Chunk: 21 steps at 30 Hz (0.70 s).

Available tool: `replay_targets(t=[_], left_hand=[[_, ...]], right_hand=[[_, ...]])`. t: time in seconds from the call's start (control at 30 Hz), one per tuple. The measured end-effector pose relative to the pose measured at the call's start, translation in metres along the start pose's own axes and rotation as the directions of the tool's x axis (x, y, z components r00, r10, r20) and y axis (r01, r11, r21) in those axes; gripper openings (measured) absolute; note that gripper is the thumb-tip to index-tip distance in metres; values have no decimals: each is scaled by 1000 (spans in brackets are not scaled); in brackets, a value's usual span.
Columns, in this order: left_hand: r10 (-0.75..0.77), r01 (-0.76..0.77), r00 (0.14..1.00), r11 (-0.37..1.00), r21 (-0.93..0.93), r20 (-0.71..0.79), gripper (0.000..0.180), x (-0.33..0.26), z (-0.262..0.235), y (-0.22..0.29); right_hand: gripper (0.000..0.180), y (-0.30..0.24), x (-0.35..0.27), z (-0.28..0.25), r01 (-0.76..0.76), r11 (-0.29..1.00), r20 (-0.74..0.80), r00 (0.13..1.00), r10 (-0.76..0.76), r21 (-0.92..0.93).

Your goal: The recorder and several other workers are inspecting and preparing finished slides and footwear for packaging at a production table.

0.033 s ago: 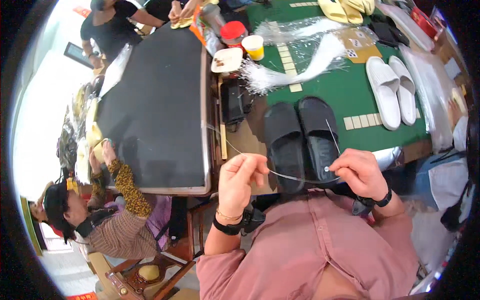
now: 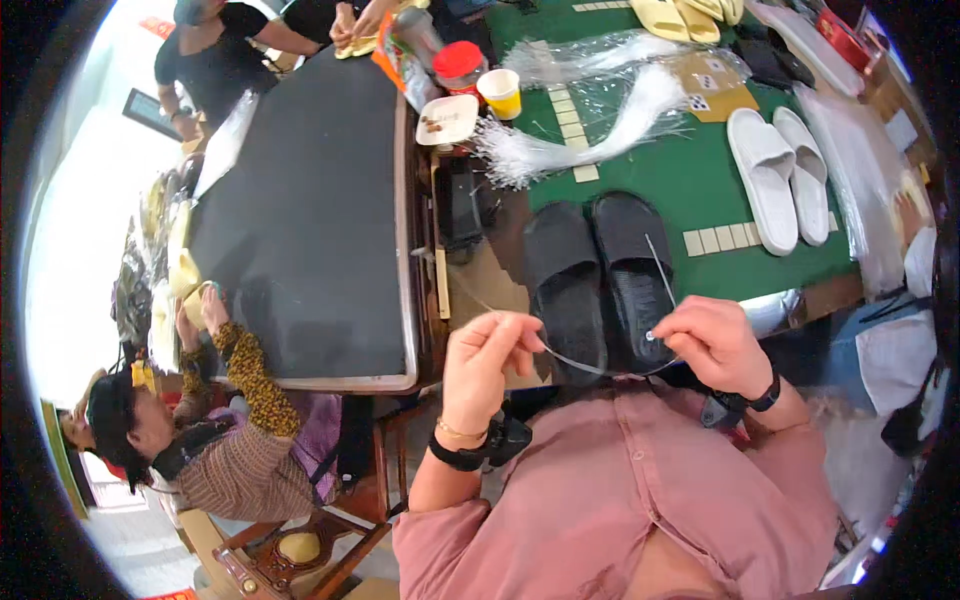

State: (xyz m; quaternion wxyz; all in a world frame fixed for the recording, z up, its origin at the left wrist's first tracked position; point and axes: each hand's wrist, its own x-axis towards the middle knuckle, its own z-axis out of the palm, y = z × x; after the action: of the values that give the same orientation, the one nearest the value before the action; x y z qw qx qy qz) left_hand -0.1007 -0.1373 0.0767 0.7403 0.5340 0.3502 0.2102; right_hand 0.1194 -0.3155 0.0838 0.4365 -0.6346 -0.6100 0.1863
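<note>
Held apart, the left hand [image 2: 482, 362] and right hand [image 2: 716, 342] each pinch a thin translucent plastic strand [image 2: 578, 364], its bow over the six-o'clock end of the black slide sandals [image 2: 563, 240]. Likely feather-light, springy and slippery, it suits fingertip grips either side of the bow.

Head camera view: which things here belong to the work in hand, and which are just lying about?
Likely part of the work:
translucent strand, in the left hand and right hand
black slide sandals beneath
probably the white strand bundle

Likely just lying about:
yellow paper cup
red-lidded jar
white dish
perhaps the white slide sandals
</note>
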Motion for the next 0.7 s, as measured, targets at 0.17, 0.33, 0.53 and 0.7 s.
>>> replay_targets(t=[0.17,0.33,0.53,0.7], left_hand=[[-293,231,949,898,375,116,29,6,15,-49],[-271,87,955,645,759,121,44,2,12,-80],[-279,186,960,665,723,10,50,24,4,-81],[-233,176,972,686,706,-17,54,66,19,-77]], right_hand=[[8,29,-13,28,-52,978,142,986,82,-201],[12,53,-30,40,-86,952,299,938,176,-292],[13,76,-14,44,-99,940,208,962,174,-326],[44,78,8,52,-198,911,16,976,219,-361]])
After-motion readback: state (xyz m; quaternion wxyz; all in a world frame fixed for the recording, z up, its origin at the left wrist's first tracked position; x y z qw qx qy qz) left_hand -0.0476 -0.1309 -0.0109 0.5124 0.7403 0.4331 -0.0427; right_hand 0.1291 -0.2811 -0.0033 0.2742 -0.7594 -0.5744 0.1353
